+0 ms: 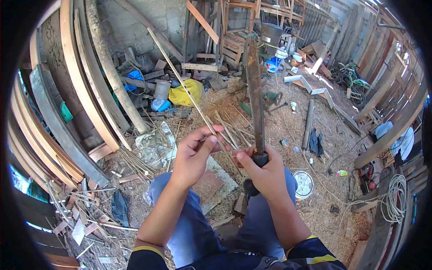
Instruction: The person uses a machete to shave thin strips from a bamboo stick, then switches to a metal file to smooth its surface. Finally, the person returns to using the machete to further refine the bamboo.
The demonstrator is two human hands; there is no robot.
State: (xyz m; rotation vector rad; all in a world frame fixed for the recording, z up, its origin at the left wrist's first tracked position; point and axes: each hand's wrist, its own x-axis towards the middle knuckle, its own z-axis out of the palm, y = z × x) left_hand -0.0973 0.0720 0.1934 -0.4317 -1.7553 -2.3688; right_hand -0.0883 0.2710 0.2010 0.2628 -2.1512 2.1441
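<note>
Between the thumb and fingers of my left hand [194,155] is a long, thin wooden strip [178,79]. It slants up and away to the left, and its near end comes down by the fingers of my right hand [269,174]. My right hand is wrapped around the black handle of a machete [255,96]. The machete's broad, rusty-brown blade points up and away from me, to the right of the strip. Both hands are above my knees, with my thumbs a short way apart.
Wood shavings and thin sticks [135,164] litter the ground. Long curved planks [74,85] lean on the left. Ahead lies a yellow sack [186,92]. A white bucket [303,185] stands beside my right knee, and a coiled rope [396,198] hangs at the right.
</note>
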